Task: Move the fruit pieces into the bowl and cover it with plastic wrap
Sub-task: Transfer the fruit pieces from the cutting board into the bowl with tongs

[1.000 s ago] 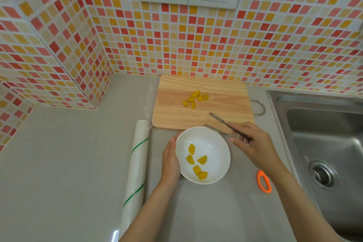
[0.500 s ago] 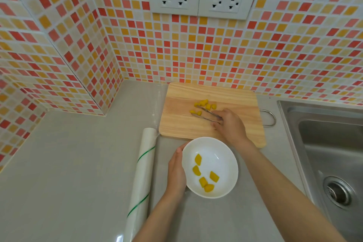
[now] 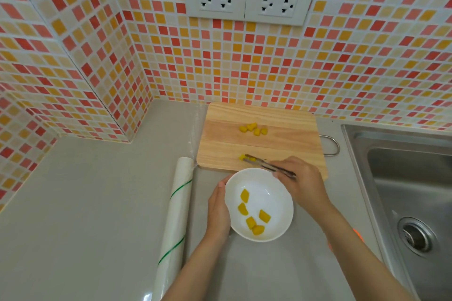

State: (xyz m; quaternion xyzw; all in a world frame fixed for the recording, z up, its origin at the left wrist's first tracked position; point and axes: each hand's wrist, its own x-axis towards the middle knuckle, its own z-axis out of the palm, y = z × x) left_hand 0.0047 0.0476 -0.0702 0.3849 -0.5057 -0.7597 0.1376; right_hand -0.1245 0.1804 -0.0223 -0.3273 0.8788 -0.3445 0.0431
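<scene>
A white bowl (image 3: pixel 274 186) sits on the grey counter just in front of a wooden cutting board (image 3: pixel 225 144). Several yellow fruit pieces (image 3: pixel 254 217) lie inside the bowl. More yellow pieces (image 3: pixel 253 128) remain in a small cluster on the board's far half. My left hand (image 3: pixel 217 210) cups the bowl's left rim. My right hand (image 3: pixel 302 182) grips metal tongs (image 3: pixel 266 166), whose tips pinch a yellow fruit piece (image 3: pixel 244 158) over the board's near edge, just beyond the bowl. A roll of plastic wrap (image 3: pixel 176 222) lies to the left of the bowl.
A steel sink (image 3: pixel 406 178) with a drain fills the right side. An orange object (image 3: pixel 357 233) peeks out behind my right forearm. Tiled walls with two power sockets (image 3: pixel 248 0) close the back and left. A metal handle loop (image 3: pixel 332 145) sticks out from the board's right edge.
My right hand reached from the bowl to the fruit cluster, closed the tongs on a piece, and has drawn back toward the bowl with it. My left hand stayed on the bowl.
</scene>
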